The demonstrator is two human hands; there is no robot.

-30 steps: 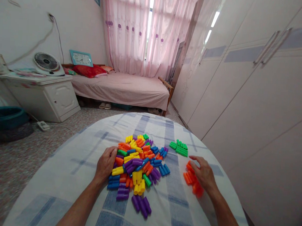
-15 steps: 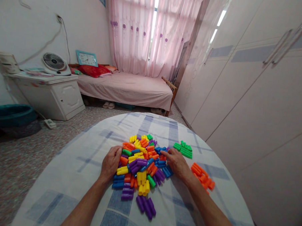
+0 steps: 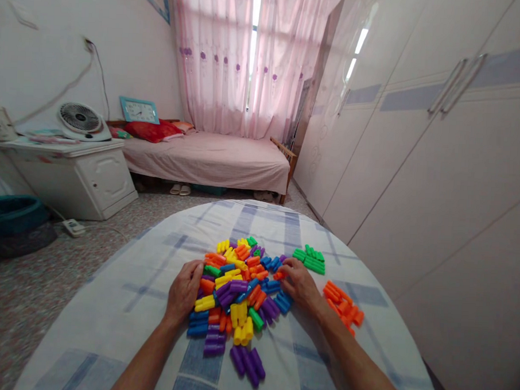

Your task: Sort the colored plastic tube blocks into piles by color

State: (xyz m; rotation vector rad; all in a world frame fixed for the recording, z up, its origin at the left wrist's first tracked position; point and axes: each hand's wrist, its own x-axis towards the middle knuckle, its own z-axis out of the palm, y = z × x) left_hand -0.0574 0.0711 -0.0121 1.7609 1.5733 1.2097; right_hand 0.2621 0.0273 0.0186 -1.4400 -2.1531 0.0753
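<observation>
A heap of colourful plastic building blocks (image 3: 239,280), shaped like joined tubes in yellow, purple, orange, blue and green, lies mid-table. My left hand (image 3: 186,289) rests cupped against the heap's left edge, holding nothing that I can see; its fingertips are partly hidden. At the heap's right side, my right hand (image 3: 298,282) pinches an orange block (image 3: 279,274) between thumb and fingers. Blue blocks (image 3: 283,302) lie just below that hand. Beyond it sits a group of green blocks (image 3: 311,259), and orange blocks (image 3: 343,305) lie apart, right of my right forearm.
A checked cloth covers the round table (image 3: 143,305). Three purple tubes (image 3: 247,364) lie at the heap's near end. Past the table stand a bed (image 3: 201,158), a white cabinet (image 3: 101,182) with a fan (image 3: 82,119), and a wardrobe (image 3: 436,197) along the right.
My head view has shifted slightly, so the scene sits a little left and lower. An orange block now shows clearly in my right hand's fingers. My left hand stays beside the heap.
</observation>
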